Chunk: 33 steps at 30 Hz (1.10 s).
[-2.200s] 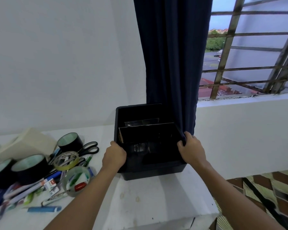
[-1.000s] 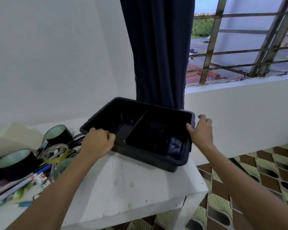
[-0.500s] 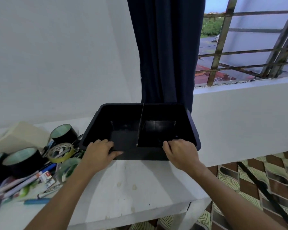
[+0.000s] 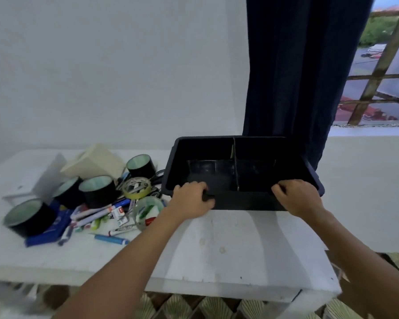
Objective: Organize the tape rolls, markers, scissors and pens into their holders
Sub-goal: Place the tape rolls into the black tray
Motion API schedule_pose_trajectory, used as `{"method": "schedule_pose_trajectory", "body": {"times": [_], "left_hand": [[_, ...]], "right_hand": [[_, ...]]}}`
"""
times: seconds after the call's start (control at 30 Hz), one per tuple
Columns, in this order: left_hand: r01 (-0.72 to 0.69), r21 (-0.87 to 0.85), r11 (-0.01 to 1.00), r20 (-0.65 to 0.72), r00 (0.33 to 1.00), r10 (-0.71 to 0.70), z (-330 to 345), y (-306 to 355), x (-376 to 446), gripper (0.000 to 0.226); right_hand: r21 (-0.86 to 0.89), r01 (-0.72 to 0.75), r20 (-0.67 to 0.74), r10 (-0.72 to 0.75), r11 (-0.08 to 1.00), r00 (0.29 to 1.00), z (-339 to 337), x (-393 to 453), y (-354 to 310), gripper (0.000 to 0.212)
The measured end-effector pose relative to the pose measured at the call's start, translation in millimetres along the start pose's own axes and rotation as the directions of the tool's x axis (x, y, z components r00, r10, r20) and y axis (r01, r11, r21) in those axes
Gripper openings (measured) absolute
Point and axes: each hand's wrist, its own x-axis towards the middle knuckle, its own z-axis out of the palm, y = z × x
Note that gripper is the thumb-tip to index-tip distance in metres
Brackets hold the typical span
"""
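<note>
While curled over its near rim, left hand point(image 4: 190, 200) and right hand point(image 4: 296, 199) (both gripping) on black bin point(image 4: 242, 201).

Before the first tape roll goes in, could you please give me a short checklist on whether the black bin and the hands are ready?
1. Black bin resting flat on the white table: ok, its base looks level near the back right.
2. Divider upright, two compartments: ok.
3. Compartments free for items: ok, both look empty, though the dark interior hides detail.
4. Hands free to pick: not ok, left hand and right hand both grip the bin's near rim.
5. Supplies in reach: ok, black tape rolls, a yellow tape roll and markers lie piled left of the bin.
6. Scissors located: cannot tell, the pile hides them.
</note>
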Motion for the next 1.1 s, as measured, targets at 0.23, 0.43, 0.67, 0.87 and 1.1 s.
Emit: {"method": "schedule_pose_trajectory", "body": {"times": [0.23, 0.43, 0.67, 0.87, 1.1], "left_hand": [[0.031, -0.292, 0.956, -0.156, 0.985, -0.080, -66, -38, -1, 0.034], [0.181, -0.238, 0.954, -0.229, 0.944, -0.236, -112, -119, -3, 0.032], [0.338, -0.048, 0.940, -0.036, 0.940, -0.339, -124, -221, -25, 0.047], [0.204, 0.019, 0.979, 0.136, 0.969, -0.205, -100, -263, -32, 0.041], [0.137, 0.060, 0.989, 0.185, 0.972, -0.146, -97, -273, -21, 0.035]], "right_hand": [[0.185, 0.288, -0.065, -0.281, 0.940, 0.958, -2, 39, -98, 0.020], [0.270, 0.481, -0.018, -0.495, 0.834, 0.869, 28, 83, -223, 0.021], [0.262, 0.513, 0.254, -0.571, 0.818, 0.781, 80, 117, -316, 0.029], [0.152, 0.442, 0.449, -0.460, 0.884, 0.766, 133, 136, -342, 0.047], [0.028, 0.412, 0.515, -0.367, 0.911, 0.775, 168, 147, -339, 0.041]]}}
